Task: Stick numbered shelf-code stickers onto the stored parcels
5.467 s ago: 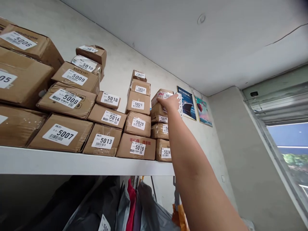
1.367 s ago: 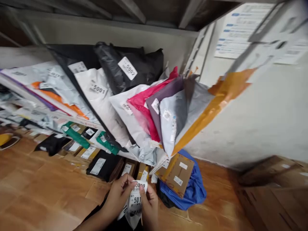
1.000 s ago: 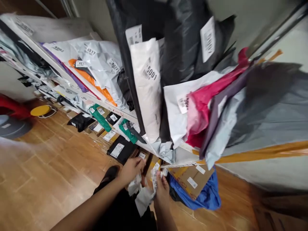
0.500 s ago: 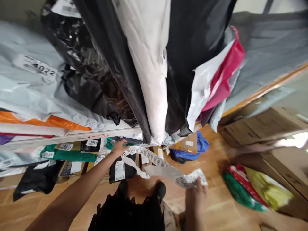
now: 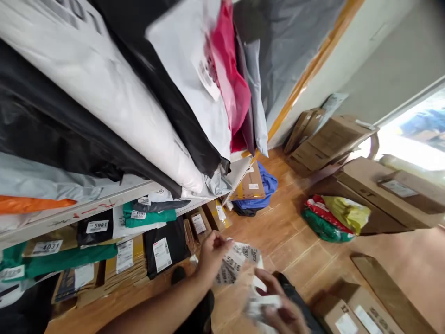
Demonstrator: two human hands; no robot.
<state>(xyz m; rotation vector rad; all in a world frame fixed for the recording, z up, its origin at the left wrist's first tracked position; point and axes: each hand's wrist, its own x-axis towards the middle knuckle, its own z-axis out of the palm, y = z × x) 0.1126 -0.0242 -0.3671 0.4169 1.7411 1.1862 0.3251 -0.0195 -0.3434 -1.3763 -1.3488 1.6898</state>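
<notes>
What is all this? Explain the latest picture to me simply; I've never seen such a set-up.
There is no machine here: these are a person's own bare hands, seen from a camera worn on the head, looking forward and down.

The left hand pinches a strip of printed labels. The right hand, blurred by motion, has a whitish piece between its fingers; whether it joins the strip is unclear.

Beside the hands, a white shelf bears plastic mailers, among them a white mailer and a pink mailer. Below is a green mailer labelled 5005. On the brown floor, to the right, stand cardboard boxes.
</notes>
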